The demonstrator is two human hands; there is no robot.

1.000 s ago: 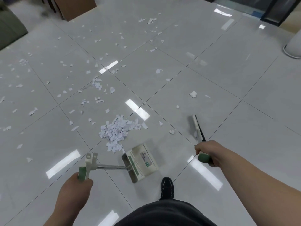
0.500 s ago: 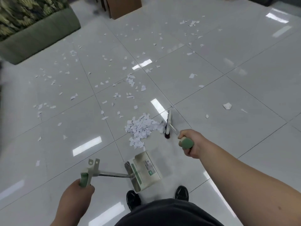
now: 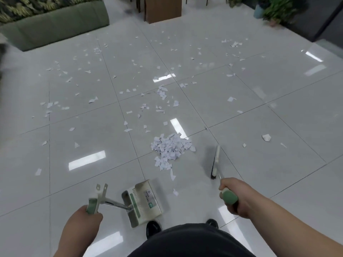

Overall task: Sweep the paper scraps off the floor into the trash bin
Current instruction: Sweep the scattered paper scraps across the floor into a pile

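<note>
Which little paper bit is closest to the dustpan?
The lone scrap lying just right of the dustpan. The pile and the long scrap both lie farther from it, up the floor.

Office lobby: glossy tiled floor [image 3: 259, 112], green sofa [image 3: 55, 25], potted plants [image 3: 278, 10].

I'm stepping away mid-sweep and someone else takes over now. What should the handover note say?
Left hand grips the handle of the dustpan, which sits on the floor by the shoes.
Right hand grips the broom, its head right of the pile, not touching it.
Done: one pile gathered ahead of the dustpan.
Left: pile into dustpan, many loose scraps beyond, then the bin, not in view.
</note>
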